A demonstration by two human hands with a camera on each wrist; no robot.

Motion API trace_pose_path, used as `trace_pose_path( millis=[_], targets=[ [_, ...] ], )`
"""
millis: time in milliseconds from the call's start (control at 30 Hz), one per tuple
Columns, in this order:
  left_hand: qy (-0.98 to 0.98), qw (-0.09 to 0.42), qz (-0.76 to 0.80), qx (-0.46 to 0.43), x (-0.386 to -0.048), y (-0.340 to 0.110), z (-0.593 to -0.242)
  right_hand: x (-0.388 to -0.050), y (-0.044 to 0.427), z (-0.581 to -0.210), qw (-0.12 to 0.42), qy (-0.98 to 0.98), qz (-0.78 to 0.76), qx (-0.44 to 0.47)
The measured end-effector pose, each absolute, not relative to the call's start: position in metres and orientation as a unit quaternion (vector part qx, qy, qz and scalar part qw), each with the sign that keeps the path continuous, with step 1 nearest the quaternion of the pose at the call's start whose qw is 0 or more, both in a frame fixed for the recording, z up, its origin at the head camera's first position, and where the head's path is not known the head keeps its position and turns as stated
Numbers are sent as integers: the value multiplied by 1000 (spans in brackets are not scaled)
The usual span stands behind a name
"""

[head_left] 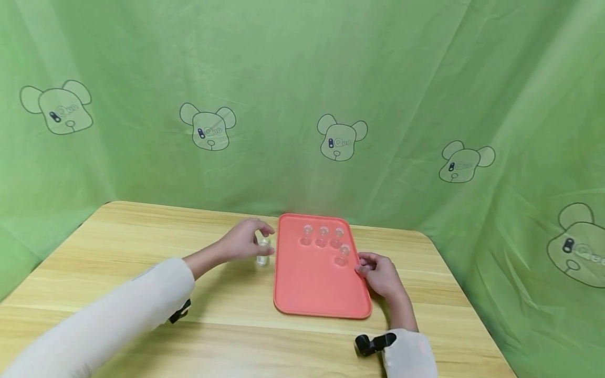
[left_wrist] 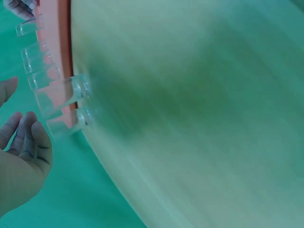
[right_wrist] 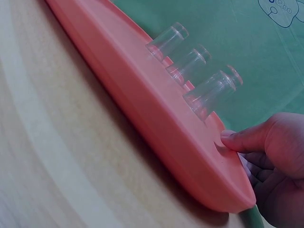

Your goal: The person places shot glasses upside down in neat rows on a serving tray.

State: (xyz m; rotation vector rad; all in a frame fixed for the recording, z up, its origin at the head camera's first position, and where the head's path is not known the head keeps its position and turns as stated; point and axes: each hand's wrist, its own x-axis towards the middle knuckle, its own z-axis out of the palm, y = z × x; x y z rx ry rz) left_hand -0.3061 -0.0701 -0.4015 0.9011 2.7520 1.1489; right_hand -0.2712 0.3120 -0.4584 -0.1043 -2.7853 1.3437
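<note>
My left hand (head_left: 246,240) hovers by a clear small glass (head_left: 262,259) on the table, just left of the red tray (head_left: 316,289). Thumb and fingers are spread, with a gap to the glass in the left wrist view, where two glasses (left_wrist: 54,97) stand off the tray. On the tray, several similar glasses form a back row, with one glass (head_left: 343,254) in front at the right; they appear to stand upside down. My right hand (head_left: 382,275) grips the tray's right rim, its thumb (right_wrist: 237,140) on top and its other fingers curled at the outer side.
A wood-grain table (head_left: 212,325) carries everything. Behind it and to the right hangs a green cloth (head_left: 283,68) printed with bear heads. Black straps with small devices sit at both wrists, including the right wrist device (head_left: 373,344).
</note>
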Motion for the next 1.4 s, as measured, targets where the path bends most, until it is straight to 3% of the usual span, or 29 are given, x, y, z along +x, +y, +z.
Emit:
trace_pose_path(
  millis=[533,1400],
  targets=[
    [888,15,366,278,-301,-91,-421,-271,311,-457,20,-899,436,-36],
    [891,81,366,255,-312,-85,-443,-271,312,-459,17,-895,444,-45]
  ],
)
